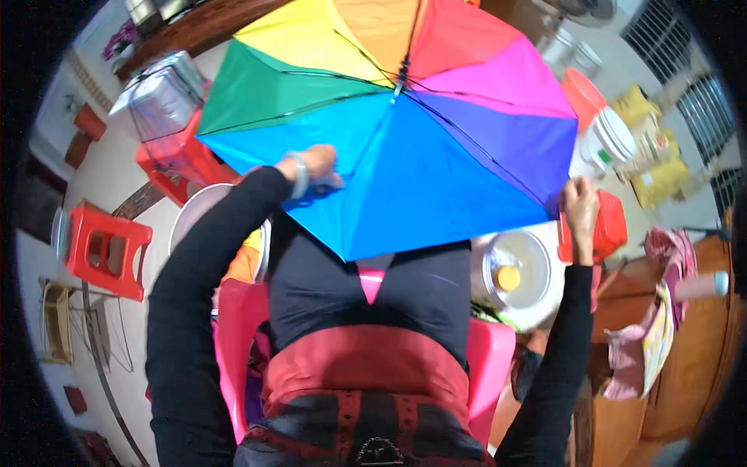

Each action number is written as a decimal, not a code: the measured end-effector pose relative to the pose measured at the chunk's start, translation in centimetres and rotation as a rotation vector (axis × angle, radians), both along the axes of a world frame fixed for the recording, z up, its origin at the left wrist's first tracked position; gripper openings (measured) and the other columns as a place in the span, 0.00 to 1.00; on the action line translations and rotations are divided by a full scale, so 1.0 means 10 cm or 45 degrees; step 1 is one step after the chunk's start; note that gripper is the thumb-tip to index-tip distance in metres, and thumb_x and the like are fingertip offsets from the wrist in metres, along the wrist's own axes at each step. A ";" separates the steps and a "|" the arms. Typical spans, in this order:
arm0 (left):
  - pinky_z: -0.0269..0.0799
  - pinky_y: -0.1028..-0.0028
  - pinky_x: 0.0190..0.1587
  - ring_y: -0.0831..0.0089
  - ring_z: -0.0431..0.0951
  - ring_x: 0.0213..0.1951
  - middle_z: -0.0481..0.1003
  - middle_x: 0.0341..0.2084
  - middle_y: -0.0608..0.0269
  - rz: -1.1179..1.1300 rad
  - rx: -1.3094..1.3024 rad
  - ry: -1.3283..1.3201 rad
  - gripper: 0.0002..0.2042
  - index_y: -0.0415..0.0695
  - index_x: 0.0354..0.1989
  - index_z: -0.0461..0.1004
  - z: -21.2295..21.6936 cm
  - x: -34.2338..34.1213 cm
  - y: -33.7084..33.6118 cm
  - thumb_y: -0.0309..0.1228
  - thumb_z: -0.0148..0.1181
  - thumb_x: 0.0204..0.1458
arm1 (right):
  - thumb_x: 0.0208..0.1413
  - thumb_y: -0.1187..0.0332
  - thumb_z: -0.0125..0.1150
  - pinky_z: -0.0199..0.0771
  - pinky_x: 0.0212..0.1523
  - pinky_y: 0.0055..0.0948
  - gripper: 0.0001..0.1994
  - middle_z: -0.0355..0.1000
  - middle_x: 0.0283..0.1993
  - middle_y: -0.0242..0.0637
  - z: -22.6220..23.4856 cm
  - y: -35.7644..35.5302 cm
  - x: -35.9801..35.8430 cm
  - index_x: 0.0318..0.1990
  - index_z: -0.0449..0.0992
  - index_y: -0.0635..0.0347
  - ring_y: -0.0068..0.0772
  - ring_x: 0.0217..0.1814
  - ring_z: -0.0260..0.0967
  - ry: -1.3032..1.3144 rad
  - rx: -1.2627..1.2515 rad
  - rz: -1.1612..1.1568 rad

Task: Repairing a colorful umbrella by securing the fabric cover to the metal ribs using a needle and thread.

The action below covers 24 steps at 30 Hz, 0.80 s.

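Note:
An opened rainbow umbrella lies across my lap, its inner side with the black ribs and shaft facing me. My right hand is closed on the canopy's edge at the purple corner, on the right. Over the light-blue panel at the left is my left hand, with a pale bangle at its wrist. Motion smears its fingers, so I cannot tell whether they grip the cloth or a rib. The shaft runs away from me between the orange and red panels.
I sit on a pink plastic chair. On the left stand a red stool, a silvery package and a white basin. To the right are a clear tub, a red basket and a white bucket.

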<state>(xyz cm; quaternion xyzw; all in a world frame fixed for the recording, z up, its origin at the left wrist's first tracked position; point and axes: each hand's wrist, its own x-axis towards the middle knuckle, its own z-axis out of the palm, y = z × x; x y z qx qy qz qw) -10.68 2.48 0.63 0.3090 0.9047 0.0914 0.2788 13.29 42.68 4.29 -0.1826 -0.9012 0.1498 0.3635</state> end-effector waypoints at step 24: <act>0.71 0.59 0.30 0.52 0.75 0.29 0.73 0.24 0.48 0.437 0.454 0.528 0.09 0.40 0.27 0.72 -0.85 0.48 0.34 0.33 0.56 0.42 | 0.47 0.77 0.48 0.61 0.24 0.24 0.03 0.61 0.18 0.35 -0.61 -0.48 -0.07 0.24 0.64 0.66 0.24 0.22 0.58 -0.017 -0.354 0.209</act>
